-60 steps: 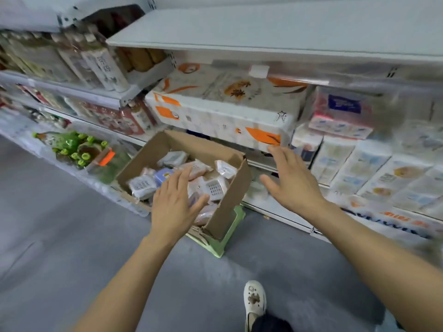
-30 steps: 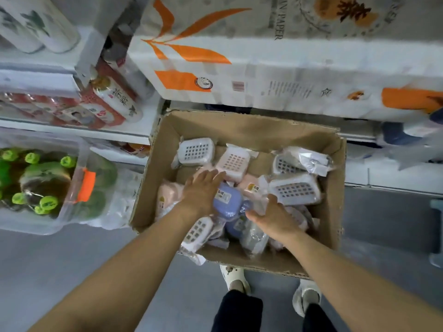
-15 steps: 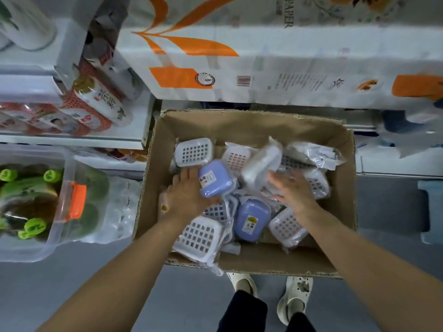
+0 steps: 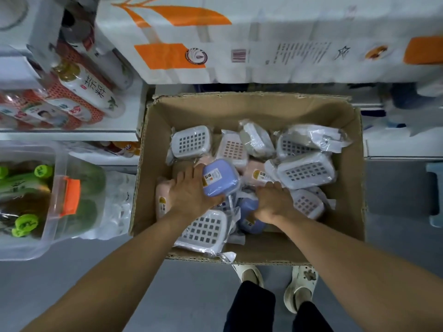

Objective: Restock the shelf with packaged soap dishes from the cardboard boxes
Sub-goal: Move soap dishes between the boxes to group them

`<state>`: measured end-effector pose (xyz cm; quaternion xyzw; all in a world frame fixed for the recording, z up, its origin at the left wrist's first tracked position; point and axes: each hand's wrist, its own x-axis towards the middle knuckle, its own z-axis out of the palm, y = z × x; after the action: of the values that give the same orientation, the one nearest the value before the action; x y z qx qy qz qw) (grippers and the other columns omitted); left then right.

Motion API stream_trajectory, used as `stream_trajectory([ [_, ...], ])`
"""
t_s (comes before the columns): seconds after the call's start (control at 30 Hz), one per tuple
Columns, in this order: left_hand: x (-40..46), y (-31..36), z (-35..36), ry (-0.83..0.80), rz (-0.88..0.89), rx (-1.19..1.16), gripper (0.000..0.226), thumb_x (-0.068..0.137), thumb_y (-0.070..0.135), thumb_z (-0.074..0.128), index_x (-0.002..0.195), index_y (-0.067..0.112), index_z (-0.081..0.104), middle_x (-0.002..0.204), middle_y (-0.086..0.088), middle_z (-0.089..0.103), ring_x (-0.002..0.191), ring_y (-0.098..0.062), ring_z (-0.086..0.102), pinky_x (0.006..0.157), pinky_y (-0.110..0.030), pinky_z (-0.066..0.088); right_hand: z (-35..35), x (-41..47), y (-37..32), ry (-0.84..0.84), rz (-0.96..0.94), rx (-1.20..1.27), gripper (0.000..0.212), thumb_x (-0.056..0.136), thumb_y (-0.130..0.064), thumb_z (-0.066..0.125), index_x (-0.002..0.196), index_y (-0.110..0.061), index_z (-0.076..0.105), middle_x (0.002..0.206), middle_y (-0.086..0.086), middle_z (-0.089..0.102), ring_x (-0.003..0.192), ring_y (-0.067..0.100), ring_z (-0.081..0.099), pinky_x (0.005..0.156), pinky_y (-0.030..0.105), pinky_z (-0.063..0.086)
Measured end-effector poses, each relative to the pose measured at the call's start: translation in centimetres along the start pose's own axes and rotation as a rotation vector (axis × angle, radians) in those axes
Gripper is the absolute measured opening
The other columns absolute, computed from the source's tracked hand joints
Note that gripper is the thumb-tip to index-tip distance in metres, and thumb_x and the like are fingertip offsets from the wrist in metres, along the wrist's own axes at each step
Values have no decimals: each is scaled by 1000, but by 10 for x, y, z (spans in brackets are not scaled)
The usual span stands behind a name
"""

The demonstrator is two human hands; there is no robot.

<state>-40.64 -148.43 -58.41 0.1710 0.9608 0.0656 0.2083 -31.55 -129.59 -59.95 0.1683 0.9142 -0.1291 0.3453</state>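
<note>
An open cardboard box (image 4: 354, 178) sits on the floor below me, filled with several plastic-wrapped soap dishes in white, pink and blue. My left hand (image 4: 191, 192) grips a blue soap dish (image 4: 221, 180) with a yellow label, lifted slightly above the pile. My right hand (image 4: 273, 202) reaches down into the middle of the box with its fingers curled over a second blue soap dish (image 4: 249, 209); the fingertips are hidden among the packets. A white grid-topped dish (image 4: 203, 231) lies under my left wrist.
A large white and orange tissue pack (image 4: 263, 39) fills the shelf just behind the box. Bottles (image 4: 79, 92) lie on the left shelf (image 4: 72, 135). A clear plastic bin with an orange latch (image 4: 69, 197) holds green-capped bottles at left. My feet (image 4: 275, 279) stand at the box's near edge.
My left hand has kept hold of the blue dish and shifted it slightly. My right hand let go of the clear-wrapped packet and dropped lower onto the second blue dish.
</note>
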Motion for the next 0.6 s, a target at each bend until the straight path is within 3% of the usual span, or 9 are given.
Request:
stream_trajectory([
  [0.17,-8,12,-18,7,-19,0,104,60,72,77,141,22,36,136,-5,47,124,-27,44,96,-40,40,-4,-30,23,56,22,165,66,77,-57,68,130,-25,47,130,4,55,122,27,50,100,43,40],
  [0.27,-17,32,-40,28,-25,-27,103,61,67,80,143,24,35,140,-5,44,129,-28,41,99,-42,39,-29,-53,52,93,99,430,51,76,-57,68,112,-24,53,110,-2,64,102,20,60,85,35,48],
  [0.37,-32,60,-67,73,-12,-75,98,64,70,75,143,28,33,140,-1,42,129,-27,41,100,-45,38,-60,-73,86,140,135,709,58,68,-66,68,106,-23,61,102,-6,67,93,17,64,81,33,53],
  [0.43,-44,85,-83,116,4,-146,99,65,70,74,145,27,34,139,-1,43,128,-26,42,101,-43,38,-80,-89,110,213,128,891,46,70,-57,73,98,-22,64,90,-6,68,82,11,64,73,21,54],
  [0.5,-58,117,-96,170,28,-199,100,63,67,77,145,25,37,137,-2,46,124,-27,44,99,-40,38,-101,-107,138,265,139,1017,24,82,-35,77,90,-18,62,80,-6,63,71,6,59,51,5,42],
  [0.6,-79,177,-104,199,85,-256,99,56,65,78,140,23,44,130,-2,52,119,-27,48,94,-39,43,-129,-137,191,396,121,1100,30,83,-31,76,97,-9,61,87,1,64,75,14,59,49,9,39],
])
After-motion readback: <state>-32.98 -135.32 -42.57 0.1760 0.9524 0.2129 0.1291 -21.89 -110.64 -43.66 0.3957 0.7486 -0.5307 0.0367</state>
